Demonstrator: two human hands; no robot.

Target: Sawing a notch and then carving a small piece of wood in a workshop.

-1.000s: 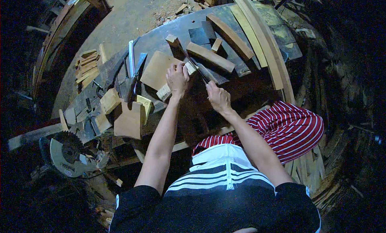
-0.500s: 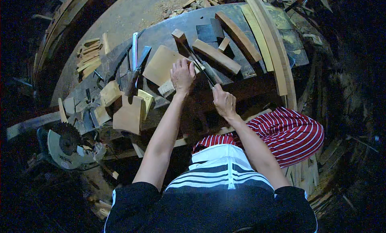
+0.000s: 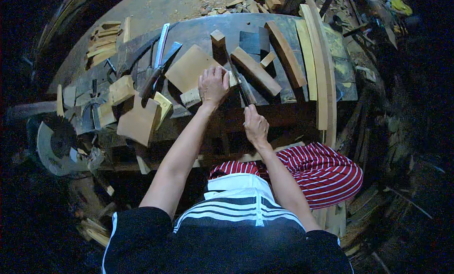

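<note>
My left hand (image 3: 213, 88) rests over a pale wooden strip (image 3: 190, 98), its fingers curled round it and holding it down beside a square tan board (image 3: 188, 66). My right hand (image 3: 256, 125) is closed round the handle of a long, narrow hand tool (image 3: 243, 87) with a dark blade, which lies across the strip's right end; whether it is a saw or a file I cannot tell. Beyond the blade stands a short wooden block (image 3: 217, 36), and a longer block (image 3: 255, 71) lies to its right.
The cluttered workbench (image 3: 210, 23) also bears a bow saw (image 3: 132, 56), a blue-bladed tool (image 3: 171, 54), offcuts (image 3: 101, 42), a curved wooden piece (image 3: 288, 56) and long planks (image 3: 321, 75) at right. A circular saw (image 3: 54, 149) sits lower left. My striped-clad leg (image 3: 326, 175) is folded below the bench.
My right hand has moved back toward my body with the long tool. My left hand stays on the pale strip. The whole view has shifted slightly.
</note>
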